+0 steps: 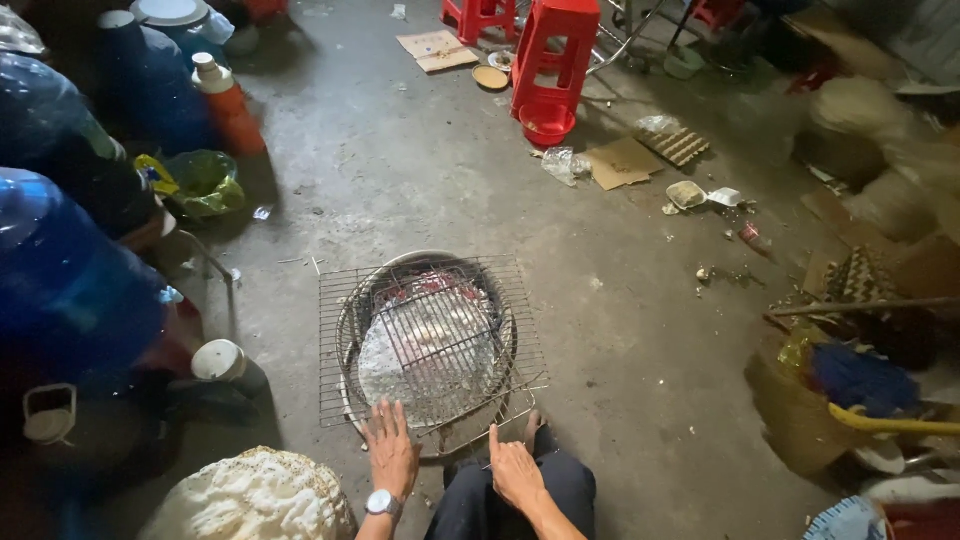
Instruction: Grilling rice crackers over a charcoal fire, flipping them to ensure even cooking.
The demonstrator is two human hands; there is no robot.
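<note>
Left hand (pixel 391 452): lying flat, fingers spread, touching the grill's (pixel 430 340) near edge, gripping nothing. Right hand (pixel 515 472): resting open by the same edge over the knee (pixel 520 495). Grill is sitting on a basin (pixel 350 320), floor centre; the foil (pixel 430 350) beneath is blurring.
</note>
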